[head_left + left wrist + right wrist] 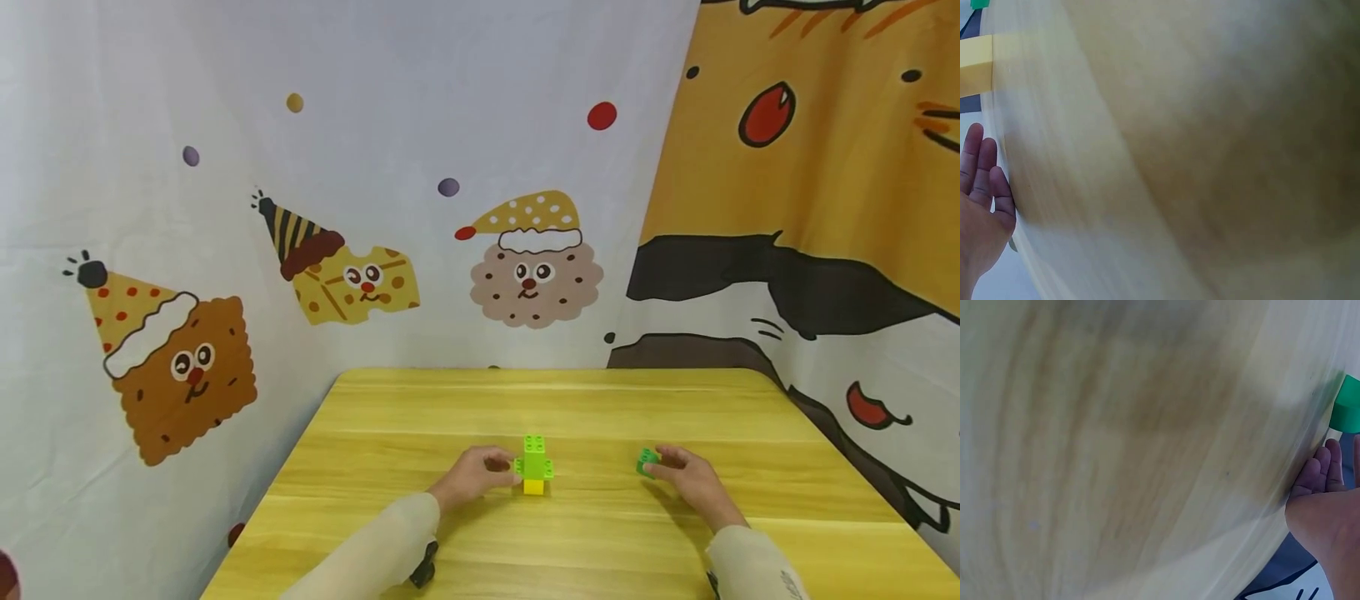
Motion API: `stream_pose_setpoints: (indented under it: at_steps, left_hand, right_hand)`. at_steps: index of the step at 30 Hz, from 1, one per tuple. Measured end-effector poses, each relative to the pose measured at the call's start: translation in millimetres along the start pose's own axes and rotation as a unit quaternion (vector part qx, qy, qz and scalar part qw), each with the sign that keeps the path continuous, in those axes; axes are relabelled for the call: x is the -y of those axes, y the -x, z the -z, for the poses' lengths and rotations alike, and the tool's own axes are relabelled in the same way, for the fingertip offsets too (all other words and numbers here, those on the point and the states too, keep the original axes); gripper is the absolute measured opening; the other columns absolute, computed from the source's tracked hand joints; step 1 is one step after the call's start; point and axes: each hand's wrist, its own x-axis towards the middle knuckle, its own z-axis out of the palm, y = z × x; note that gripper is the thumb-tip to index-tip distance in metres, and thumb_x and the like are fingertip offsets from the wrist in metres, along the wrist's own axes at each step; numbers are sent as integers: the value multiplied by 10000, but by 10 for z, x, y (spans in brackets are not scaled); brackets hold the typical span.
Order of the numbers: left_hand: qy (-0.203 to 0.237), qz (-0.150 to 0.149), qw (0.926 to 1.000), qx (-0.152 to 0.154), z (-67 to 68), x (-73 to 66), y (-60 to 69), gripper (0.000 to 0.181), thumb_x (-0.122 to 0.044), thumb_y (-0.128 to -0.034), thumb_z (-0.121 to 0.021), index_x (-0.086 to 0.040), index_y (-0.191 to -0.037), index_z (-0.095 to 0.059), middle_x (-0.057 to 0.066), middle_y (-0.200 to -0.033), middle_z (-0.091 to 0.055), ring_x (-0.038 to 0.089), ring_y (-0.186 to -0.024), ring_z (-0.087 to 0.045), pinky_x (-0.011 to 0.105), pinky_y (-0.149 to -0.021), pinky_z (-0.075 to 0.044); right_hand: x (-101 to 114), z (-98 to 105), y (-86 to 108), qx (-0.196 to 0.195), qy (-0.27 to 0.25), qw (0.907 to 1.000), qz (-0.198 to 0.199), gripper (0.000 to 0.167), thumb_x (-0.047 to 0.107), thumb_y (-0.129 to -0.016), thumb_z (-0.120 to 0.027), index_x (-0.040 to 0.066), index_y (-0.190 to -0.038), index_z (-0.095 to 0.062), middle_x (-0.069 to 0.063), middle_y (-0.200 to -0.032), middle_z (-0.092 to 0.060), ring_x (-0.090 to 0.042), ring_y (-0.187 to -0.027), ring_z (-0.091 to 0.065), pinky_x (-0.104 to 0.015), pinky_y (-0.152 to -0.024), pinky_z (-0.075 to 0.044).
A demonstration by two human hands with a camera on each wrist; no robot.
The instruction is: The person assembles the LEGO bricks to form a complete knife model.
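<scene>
A small stack of bricks stands upright on the table, with lime green toy bricks (pixel 534 458) above a yellow toy brick (pixel 533 487). Close by on its left is my left hand (pixel 476 477), fingers loosely bent and thumb tip at the lime side; contact is hard to tell. The left wrist view has the yellow brick's side beyond straight-looking fingers (pixel 985 169). Farther right, my right hand (pixel 693 482) pinches a dark green toy brick (pixel 645 461) between thumb and forefinger, low over the table. In the right wrist view, that brick shows past the other fingers.
The yellow wood-grain table (pixel 420 408) has rounded far corners. Behind it and along the left hangs a white cloth (pixel 420 83) printed with cartoon snacks; a large orange cartoon figure (pixel 720 183) covers its right part.
</scene>
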Motion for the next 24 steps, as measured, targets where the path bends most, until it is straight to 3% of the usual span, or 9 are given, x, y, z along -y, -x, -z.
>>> stream_pose_setpoints:
  at_steps: [9,24]
  left_hand:
    - [-77,-56,9999,63,-19,-5,-22,372,-332,-875,-777,-160,-1198,-706,-37,-1065,-645,147,-962,-575,348,-832,-496]
    - [-63,62,10000,4,-6,-70,32,372,-330,-877,-776,-153,-1196,-704,-10,-1082,-638,161,-961,-569,358,-819,-492]
  right_hand:
    - [-22,-1,-24,-123,219,9996,84,747,323,-958,-676,-103,-1469,-338,-359,-1435,-376,-496,-1273,-413,-577,-1001,-401]
    - [-50,-8,-93,-188,548,9982,182,691,344,-942,-692,-121,-1387,-442,-312,-1317,-516,-431,-1164,-521,-487,-885,-493]
